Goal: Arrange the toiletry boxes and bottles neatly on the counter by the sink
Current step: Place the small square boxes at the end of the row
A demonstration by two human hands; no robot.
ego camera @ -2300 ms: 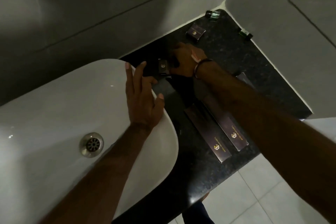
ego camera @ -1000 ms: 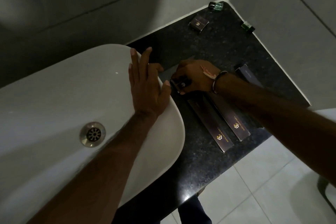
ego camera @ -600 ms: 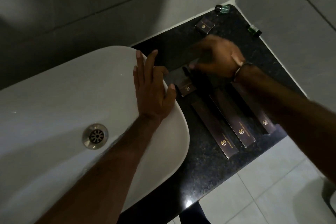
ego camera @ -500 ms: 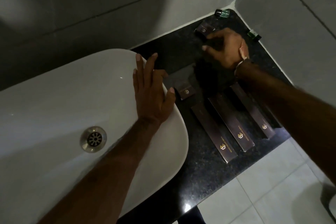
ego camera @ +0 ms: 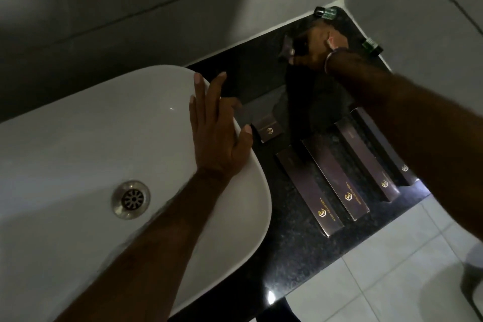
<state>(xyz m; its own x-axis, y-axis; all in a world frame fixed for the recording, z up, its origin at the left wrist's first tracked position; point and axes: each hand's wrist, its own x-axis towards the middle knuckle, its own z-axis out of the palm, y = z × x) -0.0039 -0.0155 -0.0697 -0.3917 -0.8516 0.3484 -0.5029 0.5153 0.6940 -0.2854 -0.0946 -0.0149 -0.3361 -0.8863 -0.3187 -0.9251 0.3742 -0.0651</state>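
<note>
On the black counter, several long dark boxes lie side by side; the nearest one shows a gold logo. A small dark box sits by the basin rim. My left hand rests flat on the white sink edge, fingers spread. My right hand is at the far corner, its fingers closed around a small square box that is partly hidden and blurred. Two small green bottles lie at the walls: one in the corner, another to the right.
Grey tiled walls close the counter at the back and right. The sink's metal drain is at the left. White floor tiles show beyond the counter's front edge. My right forearm crosses above the long boxes.
My right hand left the small box beside the basin and reached to the far corner, closing on the small square box there. My left hand stayed on the sink rim.
</note>
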